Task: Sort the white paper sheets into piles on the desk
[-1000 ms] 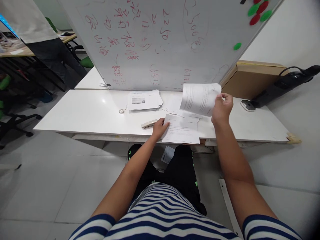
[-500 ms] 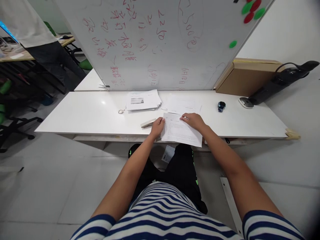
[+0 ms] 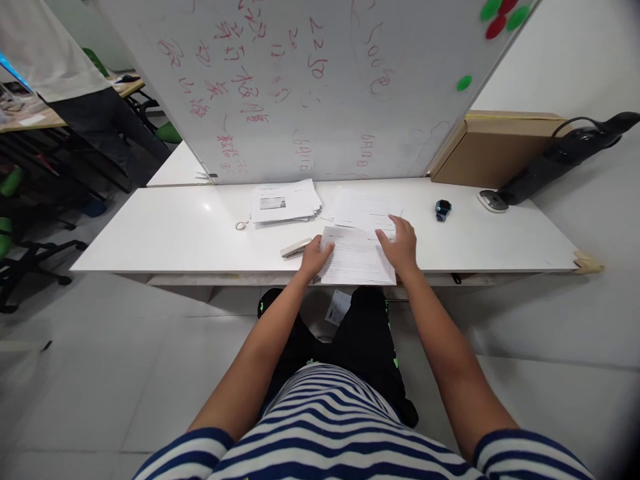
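Note:
Printed sheets of paper lie at the desk's front edge, their lower side reaching out to the rim. My left hand is closed on their left edge, thumb on top. At their upper right corner is my right hand, fingers spread and thumb apart, beside or touching the paper's edge. A pale stapler rests just left of my left hand. Behind the held sheets lie other printed pages. To their left sits a thicker stack of papers, the top page bearing a grey picture.
On the white desk are a small ring-like item, a dark watch and a computer mouse. A cardboard box and a black bottle stand right. A whiteboard rises behind. Another person stands at far left.
My right hand has let go of the top sheet's upper edge and moved right, its fingers spreading. The sheets now lie straighter and more squared. My left hand still grips their left edge.

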The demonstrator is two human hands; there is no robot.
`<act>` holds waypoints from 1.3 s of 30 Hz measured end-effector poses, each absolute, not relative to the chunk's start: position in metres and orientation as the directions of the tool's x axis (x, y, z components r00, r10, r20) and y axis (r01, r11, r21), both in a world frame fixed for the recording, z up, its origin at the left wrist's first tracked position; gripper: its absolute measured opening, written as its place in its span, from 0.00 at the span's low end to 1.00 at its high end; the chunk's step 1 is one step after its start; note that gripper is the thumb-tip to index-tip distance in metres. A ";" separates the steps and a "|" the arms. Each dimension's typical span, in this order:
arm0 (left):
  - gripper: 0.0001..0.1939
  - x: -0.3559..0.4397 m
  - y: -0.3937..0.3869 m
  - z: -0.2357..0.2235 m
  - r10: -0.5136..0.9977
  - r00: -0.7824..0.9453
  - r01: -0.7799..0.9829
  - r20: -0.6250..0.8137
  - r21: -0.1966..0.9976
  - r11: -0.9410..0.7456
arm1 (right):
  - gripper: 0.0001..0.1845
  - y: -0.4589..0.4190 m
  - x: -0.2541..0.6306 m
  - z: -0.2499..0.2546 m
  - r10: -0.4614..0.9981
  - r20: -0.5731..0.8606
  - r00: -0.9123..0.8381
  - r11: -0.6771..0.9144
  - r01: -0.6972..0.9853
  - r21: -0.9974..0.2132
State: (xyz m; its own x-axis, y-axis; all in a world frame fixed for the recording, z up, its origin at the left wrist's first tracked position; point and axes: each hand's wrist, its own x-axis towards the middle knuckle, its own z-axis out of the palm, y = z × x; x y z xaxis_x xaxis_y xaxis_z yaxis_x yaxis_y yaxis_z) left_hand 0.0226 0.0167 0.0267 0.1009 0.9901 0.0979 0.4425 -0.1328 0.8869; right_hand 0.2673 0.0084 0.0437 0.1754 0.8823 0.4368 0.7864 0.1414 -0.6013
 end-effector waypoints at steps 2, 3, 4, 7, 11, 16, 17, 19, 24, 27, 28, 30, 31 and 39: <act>0.13 0.022 0.016 0.028 0.987 0.114 0.397 0.113 0.905 -0.150 | 0.41 -0.021 0.273 0.031 0.885 0.259 0.386 -0.031 0.606 -0.795; 0.14 0.022 0.015 0.029 0.986 0.119 0.365 0.118 0.918 -0.154 | 0.46 -0.033 0.274 0.025 0.907 0.151 0.392 -0.081 0.515 -0.853; 0.14 0.022 0.013 0.030 0.985 0.126 0.325 0.119 0.933 -0.154 | 0.51 -0.044 0.273 0.019 0.920 0.075 0.385 -0.111 0.439 -0.892; 0.16 0.022 0.002 0.040 0.983 0.154 0.155 0.099 0.980 -0.123 | 0.54 -0.061 0.266 0.014 0.939 -0.007 0.343 -0.094 0.237 -0.967; 0.14 0.014 -0.023 0.062 0.975 0.194 -0.058 0.106 0.994 -0.096 | 0.36 -0.068 0.254 0.037 0.946 0.044 0.320 0.046 0.002 -0.999; 0.13 -0.005 -0.040 0.089 0.978 0.148 -0.058 0.150 0.988 -0.143 | 0.20 -0.068 0.231 0.084 0.970 0.148 0.191 0.144 0.037 -0.989; 0.12 -0.008 -0.040 0.092 0.980 0.128 -0.037 0.149 0.989 -0.146 | 0.18 -0.066 0.226 0.089 0.971 0.169 0.171 0.157 0.077 -0.984; 0.10 -0.010 -0.036 0.095 0.983 0.091 0.003 0.158 0.987 -0.159 | 0.16 -0.061 0.216 0.095 0.959 0.218 0.179 0.190 0.163 -0.968; 0.14 -0.001 -0.022 0.099 0.975 0.139 0.080 0.175 0.979 -0.187 | 0.16 -0.054 0.206 0.092 0.896 0.306 0.322 0.174 0.379 -0.909; 0.17 0.007 -0.016 0.099 0.972 0.162 0.134 0.173 0.972 -0.195 | 0.17 -0.052 0.210 0.088 0.866 0.338 0.369 0.150 0.452 -0.879; 0.18 0.010 -0.015 0.097 0.971 0.167 0.154 0.173 0.968 -0.199 | 0.17 -0.051 0.211 0.086 0.859 0.342 0.380 0.148 0.456 -0.877; 0.18 0.015 -0.013 0.092 0.972 0.178 0.180 0.150 0.967 -0.182 | 0.19 -0.047 0.215 0.078 0.867 0.309 0.390 0.124 0.433 -0.893; 0.19 0.017 -0.013 0.089 0.975 0.178 0.187 0.131 0.969 -0.164 | 0.21 -0.046 0.216 0.074 0.883 0.266 0.387 0.096 0.405 -0.909; 0.20 0.025 -0.011 0.068 0.986 0.143 0.196 0.084 0.974 -0.112 | 0.27 -0.046 0.225 0.047 0.941 0.062 0.334 -0.025 0.249 -0.968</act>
State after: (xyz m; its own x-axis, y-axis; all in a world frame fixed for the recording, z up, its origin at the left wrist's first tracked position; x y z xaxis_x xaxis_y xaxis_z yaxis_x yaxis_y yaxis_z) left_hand 0.0253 -0.0112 0.0683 0.1432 0.9861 0.0842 0.1964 -0.1116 0.9742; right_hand 0.2246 -0.0458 0.0474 0.3336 0.9407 0.0616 0.2491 -0.0250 -0.9682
